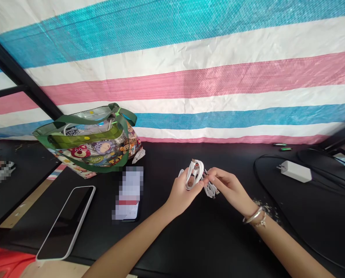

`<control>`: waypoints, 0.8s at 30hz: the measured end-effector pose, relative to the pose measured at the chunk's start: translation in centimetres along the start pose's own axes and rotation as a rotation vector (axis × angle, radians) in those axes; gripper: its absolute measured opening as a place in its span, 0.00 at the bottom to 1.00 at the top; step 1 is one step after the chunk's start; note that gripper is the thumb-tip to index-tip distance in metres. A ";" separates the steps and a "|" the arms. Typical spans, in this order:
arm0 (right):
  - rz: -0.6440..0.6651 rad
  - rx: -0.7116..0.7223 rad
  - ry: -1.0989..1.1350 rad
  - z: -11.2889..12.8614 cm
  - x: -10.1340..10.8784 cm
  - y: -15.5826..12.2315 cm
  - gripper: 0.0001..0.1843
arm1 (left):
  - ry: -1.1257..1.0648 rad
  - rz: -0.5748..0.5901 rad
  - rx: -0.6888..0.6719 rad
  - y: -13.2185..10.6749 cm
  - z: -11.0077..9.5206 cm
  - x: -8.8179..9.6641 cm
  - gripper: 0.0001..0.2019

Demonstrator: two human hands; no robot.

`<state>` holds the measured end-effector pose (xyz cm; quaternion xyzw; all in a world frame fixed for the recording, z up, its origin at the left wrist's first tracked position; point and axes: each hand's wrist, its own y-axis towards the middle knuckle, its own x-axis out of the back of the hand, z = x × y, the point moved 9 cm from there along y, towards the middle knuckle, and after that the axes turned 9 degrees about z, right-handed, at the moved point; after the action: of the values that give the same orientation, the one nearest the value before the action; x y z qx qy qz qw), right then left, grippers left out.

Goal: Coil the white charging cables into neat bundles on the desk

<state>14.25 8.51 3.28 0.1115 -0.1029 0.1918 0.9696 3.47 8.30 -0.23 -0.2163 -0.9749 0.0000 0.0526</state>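
Both bare forearms rise from the bottom of the view, the left forearm [131, 239] and the right forearm [288, 247] meeting above a black table [166, 162]. The left hand [184, 192] is curled closed around a coiled white cable [196, 172], gripping it firmly from below and holding it up off the table. The right hand [230, 189] is also closed on the white cable, pinching a strand at the side of the coil between thumb and fingertips. A smaller white loop [210, 190] hangs just below the pinch. Silver bracelets [255, 215] circle the right wrist. Left of the hands, a phone [128, 193] lies with its screen blurred out, and farther left, near the table's edge, lies a dark-screened phone in a white case [65, 222]. Behind them stands a shiny tote bag [88, 148] with cartoon prints and green straps. To the right, a white charger [296, 171] rests among black cords [265, 170], with two small green objects [282, 146] beyond it. A pink, blue and white striped tarp [172, 69] hangs behind the table.
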 end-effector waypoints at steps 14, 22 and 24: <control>0.096 0.025 0.132 -0.1 -0.8 0.0 0.24 | -0.196 0.037 0.006 0.3 0.0 -0.4 0.13; 0.160 -0.057 0.187 -0.7 -1.9 -0.1 0.25 | -0.103 0.016 -0.084 0.4 -0.3 0.0 0.05; 0.134 -0.069 0.209 -0.8 -1.7 -0.2 0.25 | -0.071 0.005 -0.100 0.3 -0.5 0.1 0.04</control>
<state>12.90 7.96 2.04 0.0505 -0.0152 0.2631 0.9633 3.53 8.62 0.31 -0.2207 -0.9744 -0.0411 0.0071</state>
